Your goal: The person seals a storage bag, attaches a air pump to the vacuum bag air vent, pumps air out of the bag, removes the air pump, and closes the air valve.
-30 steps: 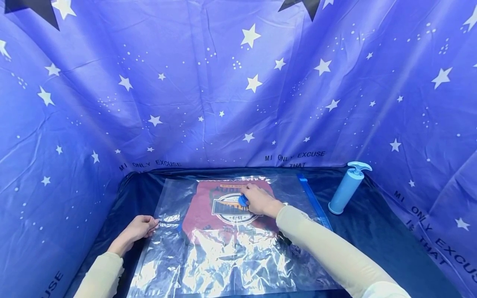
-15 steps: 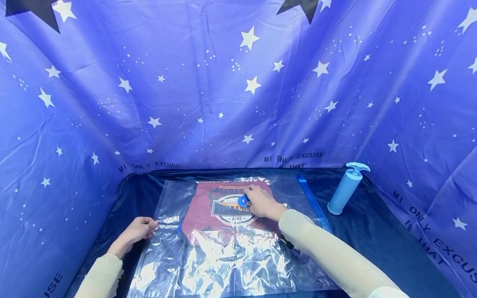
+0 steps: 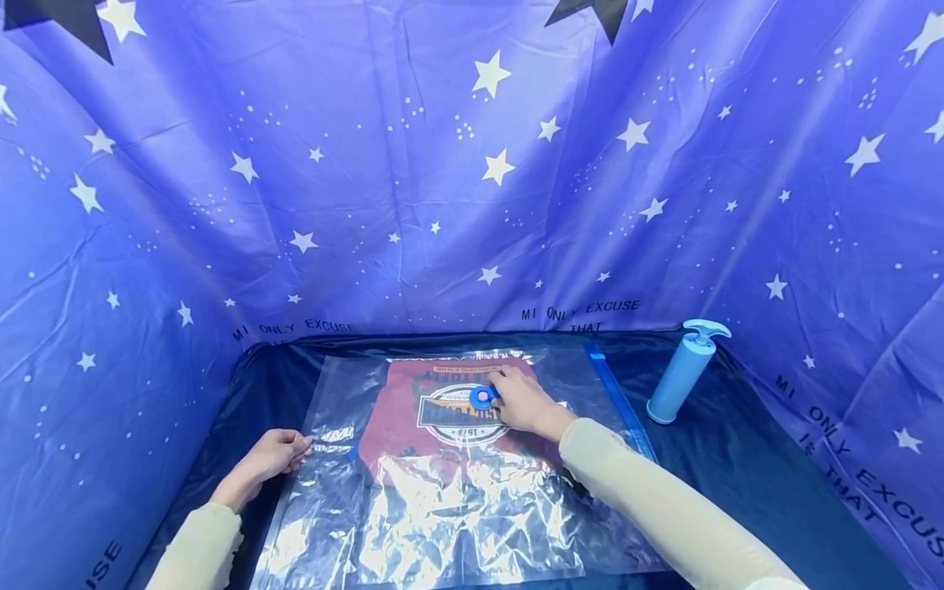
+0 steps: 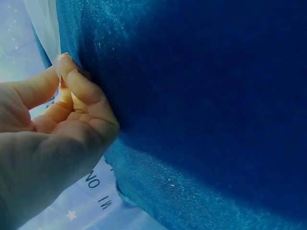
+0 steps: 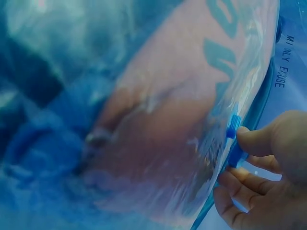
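Note:
A clear vacuum storage bag [image 3: 324,524] lies flat, with a folded dark red garment [image 3: 394,410] bearing a round printed badge inside it. My left hand [image 3: 269,457] pinches the bag's left edge between thumb and fingertips; in the left wrist view the film runs up from that hand [image 4: 67,110]. Over the garment, my right hand [image 3: 524,400] holds the blue valve cap [image 5: 236,155] at the side of the round blue valve [image 3: 483,397]. The valve's pale pinkish centre shows beside the fingertips. In the right wrist view, the right thumb [image 5: 256,141] touches the blue cap.
A light blue hand pump [image 3: 682,377] with a T-shaped handle stands on the dark blue cloth [image 3: 737,492], right of the bag. The bag's blue zip strip [image 3: 619,397] runs along its right side. Starry blue curtains [image 3: 398,164] enclose the back and sides.
My right hand has drawn slightly to the right with the cap, and the valve's pale centre has come into view. The left hand has stayed at the bag's edge.

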Tool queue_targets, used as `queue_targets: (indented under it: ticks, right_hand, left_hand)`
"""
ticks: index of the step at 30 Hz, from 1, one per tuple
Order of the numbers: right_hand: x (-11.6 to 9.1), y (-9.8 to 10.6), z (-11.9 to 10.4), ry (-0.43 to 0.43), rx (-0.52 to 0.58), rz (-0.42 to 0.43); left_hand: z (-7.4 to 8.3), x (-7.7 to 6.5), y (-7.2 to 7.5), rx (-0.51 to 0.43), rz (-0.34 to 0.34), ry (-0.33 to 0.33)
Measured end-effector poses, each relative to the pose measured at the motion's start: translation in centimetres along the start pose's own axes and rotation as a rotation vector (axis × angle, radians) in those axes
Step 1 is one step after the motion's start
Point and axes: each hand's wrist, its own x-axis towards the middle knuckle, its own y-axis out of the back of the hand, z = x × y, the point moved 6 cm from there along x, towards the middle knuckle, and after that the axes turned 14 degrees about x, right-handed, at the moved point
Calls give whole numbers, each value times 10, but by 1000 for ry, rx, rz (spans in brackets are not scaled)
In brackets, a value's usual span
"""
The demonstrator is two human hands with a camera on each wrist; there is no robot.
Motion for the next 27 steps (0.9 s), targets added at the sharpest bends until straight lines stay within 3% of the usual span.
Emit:
queue_targets:
  ticks: [6,16,27]
  right_hand:
    - [-5,5,2,20,-31,37]
    - [-12,12,10,-35,-41,28]
    - [-21,14,13,-12,-68,47]
  left_hand:
    - [1,-1,0,-5,1,0]
    - [7,0,3,6,7,-31]
    - [0,-1,0,-1,0,-13]
